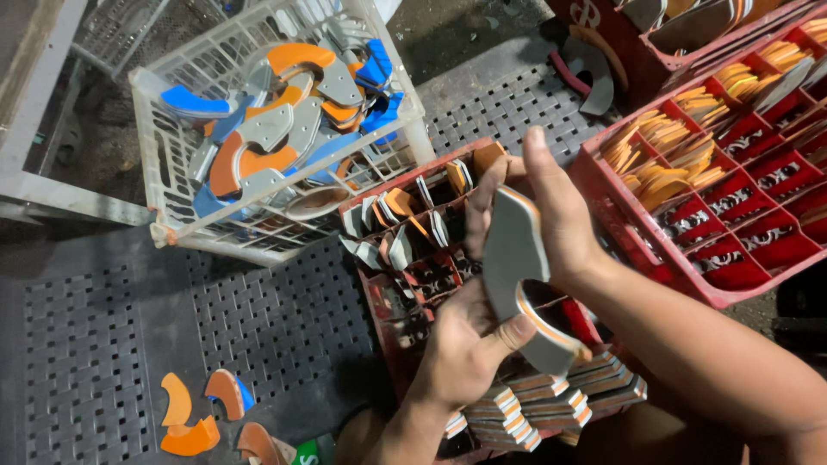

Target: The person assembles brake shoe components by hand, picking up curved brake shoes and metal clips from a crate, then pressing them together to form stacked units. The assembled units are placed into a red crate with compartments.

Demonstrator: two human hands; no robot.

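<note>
Pretty cramped spot. The person's hands are working right over a red divided crate (379, 284) that's stuffed with curved grey and orange sole pieces standing on edge, so there's barely any free room straight below. A white plastic basket (164, 155) sits tilted up at the top left, heaped with blue, orange and grey cutouts, and its lower corner comes close to the red crate's top edge. On the right a second red crate (689, 258) with lots of small compartments holds stacks of orange pieces, and its near wall runs just beside the right forearm. The only real open stretch is the dark perforated mat (95, 344) at lower left, with a few loose orange pieces (194, 413) lying near the bottom edge.

The thing being handled is a curved grey sole piece (517, 267) with an orange and white edge, held upright between both hands. The left hand (465, 344) is closed around its lower part, thumb pressed across the front near the orange rim. The right hand (543, 207) pinches the upper end, thumb up top and fingers wrapped behind. Just under the hands is a stack of layered grey, white and orange pieces (551, 396) at the crate's near end.
</note>
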